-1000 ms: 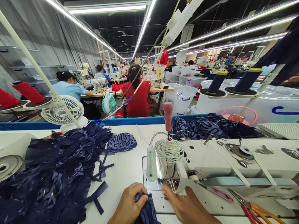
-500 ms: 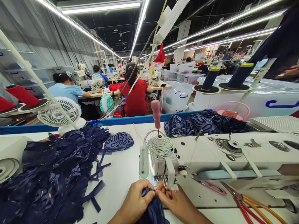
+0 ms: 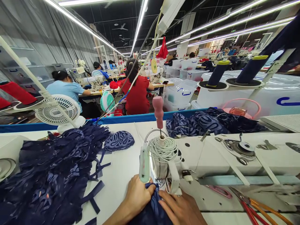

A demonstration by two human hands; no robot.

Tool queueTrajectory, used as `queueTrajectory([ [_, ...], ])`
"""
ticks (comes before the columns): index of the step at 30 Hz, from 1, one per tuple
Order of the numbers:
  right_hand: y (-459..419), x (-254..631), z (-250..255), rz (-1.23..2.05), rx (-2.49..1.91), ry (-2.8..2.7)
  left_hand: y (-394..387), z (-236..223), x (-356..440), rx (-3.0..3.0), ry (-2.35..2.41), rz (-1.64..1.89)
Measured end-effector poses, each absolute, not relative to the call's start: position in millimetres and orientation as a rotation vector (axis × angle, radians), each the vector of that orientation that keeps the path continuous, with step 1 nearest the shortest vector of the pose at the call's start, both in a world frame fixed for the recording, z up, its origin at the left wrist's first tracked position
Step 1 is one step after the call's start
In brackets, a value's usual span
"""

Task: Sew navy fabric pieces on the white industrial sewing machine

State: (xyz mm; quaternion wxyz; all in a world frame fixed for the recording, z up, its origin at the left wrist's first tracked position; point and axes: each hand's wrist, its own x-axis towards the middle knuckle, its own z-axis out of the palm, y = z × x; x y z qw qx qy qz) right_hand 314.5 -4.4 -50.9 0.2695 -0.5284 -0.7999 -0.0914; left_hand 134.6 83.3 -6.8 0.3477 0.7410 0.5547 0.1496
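A navy patterned fabric piece point(image 3: 153, 207) lies under the head of a white sewing machine point(image 3: 164, 162), at the needle. My left hand point(image 3: 138, 197) is curled on the fabric's left side and pinches it. On the fabric's right side rests my right hand point(image 3: 181, 207), fingers pressed down toward the presser foot. Both hands sit at the bottom edge of the view, close together.
A big heap of navy fabric pieces point(image 3: 53, 175) covers the table's left. More navy pieces point(image 3: 206, 122) lie behind the machine. Red-handled scissors point(image 3: 253, 209) rest at the right. A white fan point(image 3: 58, 111) stands at the back left. People sew at tables beyond.
Both hands have pushed the fabric forward, closer under the machine head. My right hand went from pinching the fabric edge to lying flatter on it.
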Motion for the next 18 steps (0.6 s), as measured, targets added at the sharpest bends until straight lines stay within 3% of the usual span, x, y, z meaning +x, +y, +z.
queueTrajectory([
  [6, -2, 316, -44, -0.409, -1.443, -2.204, 83, -4, 135, 1.965, 1.434, 0.375],
  [18, -1, 309, -25, -0.399, -1.346, -2.144, 87, -2, 136, 2.002, 1.364, 0.443],
])
